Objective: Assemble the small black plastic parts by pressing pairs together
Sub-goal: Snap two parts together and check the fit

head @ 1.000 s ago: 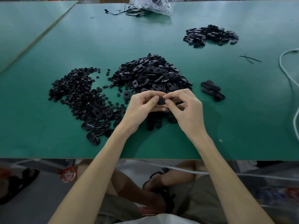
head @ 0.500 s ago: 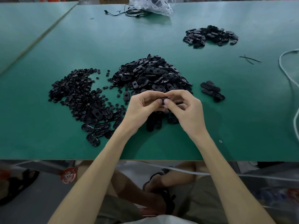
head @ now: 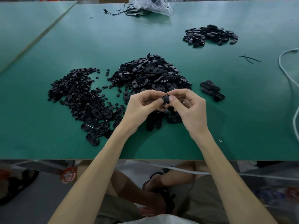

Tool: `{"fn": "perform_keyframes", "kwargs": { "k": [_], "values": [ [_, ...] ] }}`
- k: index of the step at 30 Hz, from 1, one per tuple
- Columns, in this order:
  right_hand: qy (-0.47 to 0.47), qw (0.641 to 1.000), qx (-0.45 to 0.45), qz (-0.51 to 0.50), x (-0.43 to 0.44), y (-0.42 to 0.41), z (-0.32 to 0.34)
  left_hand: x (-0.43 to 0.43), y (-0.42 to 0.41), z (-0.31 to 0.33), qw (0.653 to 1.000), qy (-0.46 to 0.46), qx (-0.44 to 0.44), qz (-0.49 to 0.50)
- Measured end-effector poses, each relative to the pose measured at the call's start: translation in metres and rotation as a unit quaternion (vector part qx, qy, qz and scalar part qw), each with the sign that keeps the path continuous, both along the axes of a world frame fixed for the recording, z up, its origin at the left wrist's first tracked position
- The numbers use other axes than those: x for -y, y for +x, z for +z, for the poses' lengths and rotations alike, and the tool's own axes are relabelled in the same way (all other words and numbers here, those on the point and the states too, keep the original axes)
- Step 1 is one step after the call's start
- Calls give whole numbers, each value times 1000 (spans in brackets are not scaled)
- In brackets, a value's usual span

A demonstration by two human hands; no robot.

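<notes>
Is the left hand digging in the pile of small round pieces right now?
No, the left hand and the right hand together pinch one black part near the middle pile.

On the worktop we find the main heap at frame centre, a spread of loose pieces to its left, a cluster to its right, another pile at upper right, and a bag along the top edge.

Small black oval part — pinched between both hands' fingers, above the table.
</notes>
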State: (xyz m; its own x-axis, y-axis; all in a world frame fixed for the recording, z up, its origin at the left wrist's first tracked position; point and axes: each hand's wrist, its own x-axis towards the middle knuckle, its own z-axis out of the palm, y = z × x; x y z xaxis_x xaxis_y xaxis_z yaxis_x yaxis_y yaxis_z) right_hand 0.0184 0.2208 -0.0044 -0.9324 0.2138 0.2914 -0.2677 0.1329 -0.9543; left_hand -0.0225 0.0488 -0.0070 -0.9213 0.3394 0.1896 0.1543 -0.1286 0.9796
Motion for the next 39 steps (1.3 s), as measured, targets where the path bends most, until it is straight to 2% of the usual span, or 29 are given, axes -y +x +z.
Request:
{"fn": "perform_keyframes", "kwargs": {
  "k": [7, 23, 30, 39],
  "values": [
    [-6, 1000, -5, 21, -1, 0, 1, 1, 1, 2, 1000, 3, 7, -2],
    [15, 998, 38, 41, 1, -2, -4, -2, -1, -6, 993, -95, -49, 51],
    [-10, 999, 30, 16, -2, -3, -6, 0, -3, -5, 998, -38, -28, 33],
    [4, 999, 38, 23, -2, -4, -6, -1, -1, -3, 997, -57, -43, 38]
  ]
}}
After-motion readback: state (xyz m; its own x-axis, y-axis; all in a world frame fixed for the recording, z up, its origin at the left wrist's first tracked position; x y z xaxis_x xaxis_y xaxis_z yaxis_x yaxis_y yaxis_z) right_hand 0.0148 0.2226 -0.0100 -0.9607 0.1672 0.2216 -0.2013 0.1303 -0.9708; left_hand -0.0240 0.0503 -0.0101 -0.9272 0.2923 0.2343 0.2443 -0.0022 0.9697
